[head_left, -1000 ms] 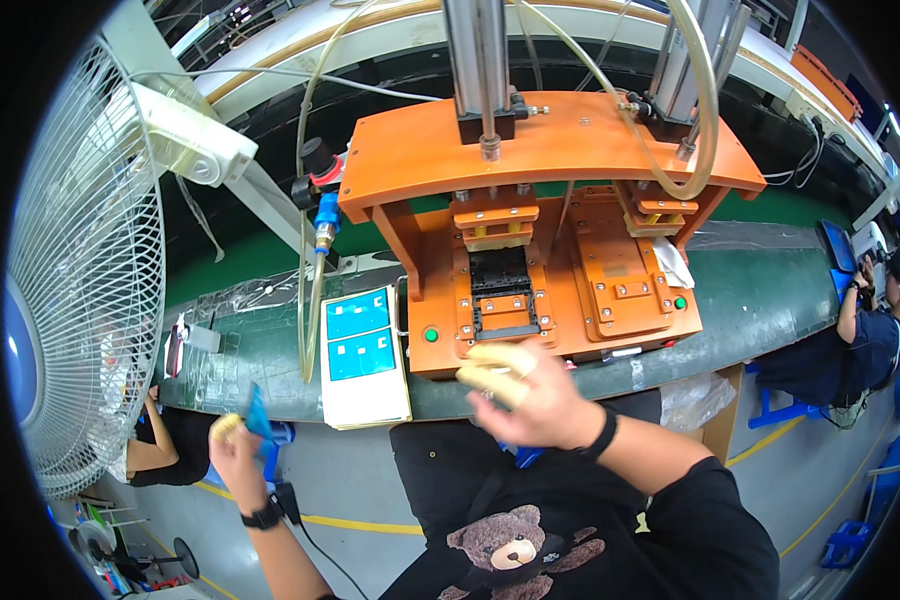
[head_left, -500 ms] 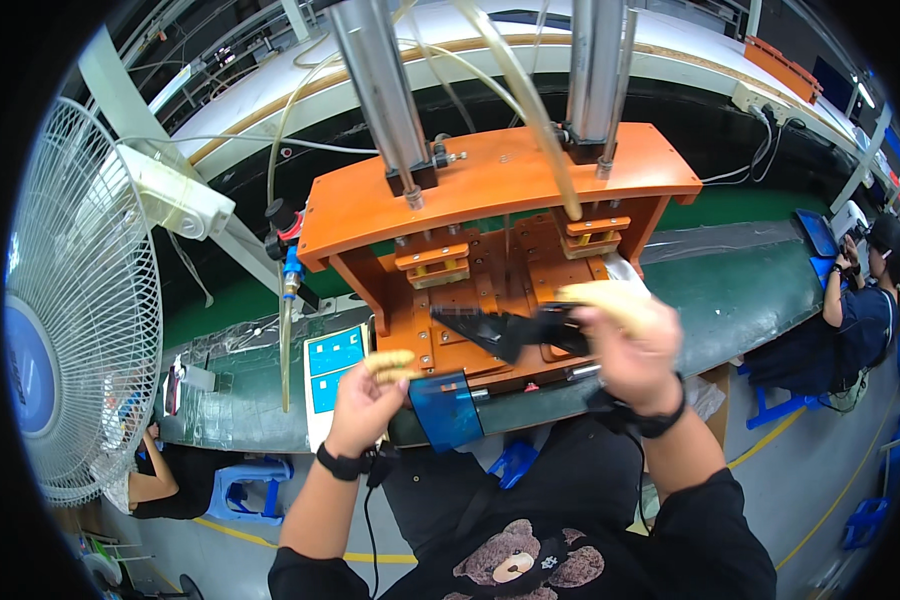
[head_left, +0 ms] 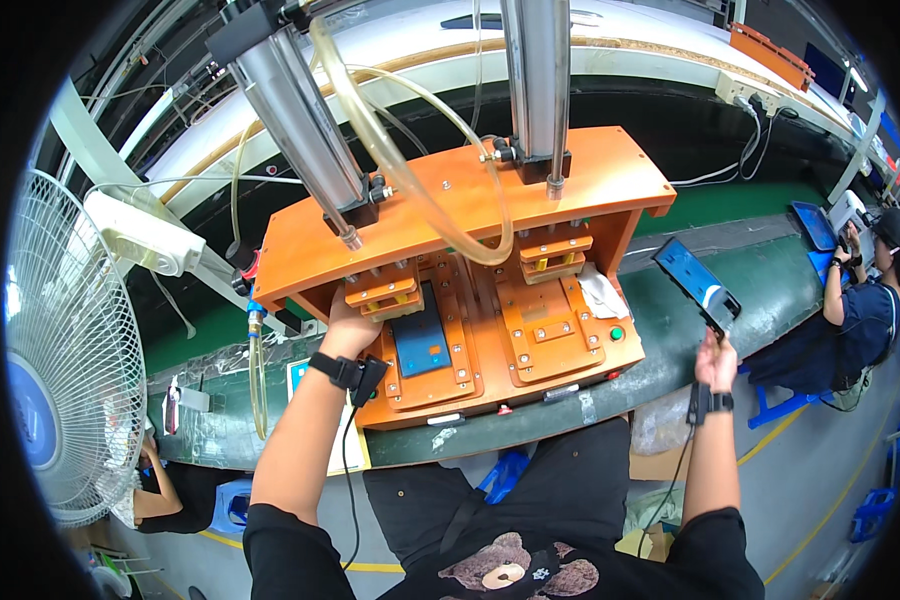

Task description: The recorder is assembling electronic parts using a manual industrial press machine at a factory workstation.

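Note:
My right hand [head_left: 715, 362] is stretched out to the right, its fingers closed round the lower end of a dark smartphone-shaped piece [head_left: 697, 283] with a glossy blue face. That piece is tilted above the green bench. My left hand [head_left: 350, 325] reaches in at the left side of an orange twin press [head_left: 450, 205]. The press's left pressing block [head_left: 383, 290] hides its fingers. Beside it, a flat blue phone-shaped panel [head_left: 420, 343] lies in the left orange fixture [head_left: 460, 370], under that block. The right fixture [head_left: 550, 330] shows its bare orange plate.
Two upright metal cylinders [head_left: 537, 80] with looping clear hoses [head_left: 410, 190] rise above the press. A white cloth [head_left: 602, 292] and a green button [head_left: 616, 334] are at its right edge. A fan [head_left: 70, 340] stands at left. Another person [head_left: 870, 280] sits at far right.
My right hand has swung away from the press front to the right. My left hand has gone forward into the press's left side. A blue panel now shows in the left fixture; the view has shifted.

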A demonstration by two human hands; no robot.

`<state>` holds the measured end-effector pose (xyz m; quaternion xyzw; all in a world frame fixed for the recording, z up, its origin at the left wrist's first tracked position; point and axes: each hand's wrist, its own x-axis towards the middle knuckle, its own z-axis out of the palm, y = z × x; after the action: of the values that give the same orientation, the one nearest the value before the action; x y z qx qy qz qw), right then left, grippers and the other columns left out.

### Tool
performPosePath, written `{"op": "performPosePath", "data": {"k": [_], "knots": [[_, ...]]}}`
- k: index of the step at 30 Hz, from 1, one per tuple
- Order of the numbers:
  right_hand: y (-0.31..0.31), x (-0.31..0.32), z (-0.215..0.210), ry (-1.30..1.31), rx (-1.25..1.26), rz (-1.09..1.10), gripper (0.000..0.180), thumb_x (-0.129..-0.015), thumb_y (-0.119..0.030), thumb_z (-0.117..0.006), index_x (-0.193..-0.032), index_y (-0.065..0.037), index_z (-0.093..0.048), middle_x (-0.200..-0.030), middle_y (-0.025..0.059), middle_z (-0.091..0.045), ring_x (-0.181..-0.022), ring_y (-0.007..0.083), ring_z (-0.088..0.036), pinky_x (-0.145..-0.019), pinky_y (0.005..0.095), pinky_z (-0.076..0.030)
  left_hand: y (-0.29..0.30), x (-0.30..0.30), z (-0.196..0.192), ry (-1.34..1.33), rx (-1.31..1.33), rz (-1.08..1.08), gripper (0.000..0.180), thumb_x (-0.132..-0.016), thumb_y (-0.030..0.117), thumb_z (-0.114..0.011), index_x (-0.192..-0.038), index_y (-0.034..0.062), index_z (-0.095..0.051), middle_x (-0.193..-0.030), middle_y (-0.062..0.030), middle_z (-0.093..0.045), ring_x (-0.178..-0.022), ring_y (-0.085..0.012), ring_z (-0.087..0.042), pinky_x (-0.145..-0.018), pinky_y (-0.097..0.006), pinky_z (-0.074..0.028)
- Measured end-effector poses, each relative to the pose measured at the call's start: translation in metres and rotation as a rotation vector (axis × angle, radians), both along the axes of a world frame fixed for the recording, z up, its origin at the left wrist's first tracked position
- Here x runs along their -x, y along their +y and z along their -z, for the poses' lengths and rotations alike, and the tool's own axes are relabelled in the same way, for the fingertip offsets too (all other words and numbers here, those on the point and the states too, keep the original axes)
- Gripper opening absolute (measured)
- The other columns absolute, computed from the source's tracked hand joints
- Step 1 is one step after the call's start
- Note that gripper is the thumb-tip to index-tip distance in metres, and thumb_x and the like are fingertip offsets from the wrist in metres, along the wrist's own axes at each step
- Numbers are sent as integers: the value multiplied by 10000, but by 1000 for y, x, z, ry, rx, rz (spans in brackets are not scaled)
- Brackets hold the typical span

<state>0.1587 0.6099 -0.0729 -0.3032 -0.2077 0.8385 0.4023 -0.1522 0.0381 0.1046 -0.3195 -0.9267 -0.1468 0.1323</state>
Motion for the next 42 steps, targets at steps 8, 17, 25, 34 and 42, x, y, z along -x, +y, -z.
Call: {"op": "performPosePath", "data": {"k": [8,17,25,34,42], "knots": [[3,222,-9,-248,-143,-435,346,-1008,-224,-442,-1141,92,-482,-1010,192,-636,-843,309,-694,-714,328,-613,6,74,40,-323,-315,174,467,-968,404,-478,-1370,171,-440,-1383,-78,-493,-1282,-242,-465,-1073,-372,-384],[-61,202,-93,-535,-733,-815,339,-946,-335,-566,-1153,-74,-627,-994,40,-683,-750,136,-649,-663,259,-517,-3,83,76,-305,-302,206,495,-967,446,-448,-1385,183,-422,-1393,-79,-484,-1282,-249,-466,-1069,-377,-389],[-127,87,-127,-482,-852,-764,383,-951,-283,-596,-1243,-36,-584,-1106,46,-652,-948,118,-606,-770,255,-494,-40,96,94,-277,-348,264,520,-967,484,-421,-1399,194,-405,-1401,-79,-475,-1281,-255,-468,-1065,-381,-394],[-195,58,-89,-174,-841,-489,421,-982,-148,-528,-1343,54,-450,-1266,115,-563,-1149,158,-538,-1000,284,-408,14,-63,-59,-352,3,-29,530,-761,250,-734,-1193,-17,-581,-1251,-242,-574,-1173,-361,-539,-996,-381,-438],[-207,62,-86,-100,-845,-359,412,-997,-222,-488,-1297,60,-490,-1218,116,-588,-1112,164,-549,-987,297,-413,-37,-117,-32,-196,-521,114,350,-826,86,-684,-1156,14,-589,-1185,-177,-595,-1113,-320,-567,-958,-385,-449]]}}
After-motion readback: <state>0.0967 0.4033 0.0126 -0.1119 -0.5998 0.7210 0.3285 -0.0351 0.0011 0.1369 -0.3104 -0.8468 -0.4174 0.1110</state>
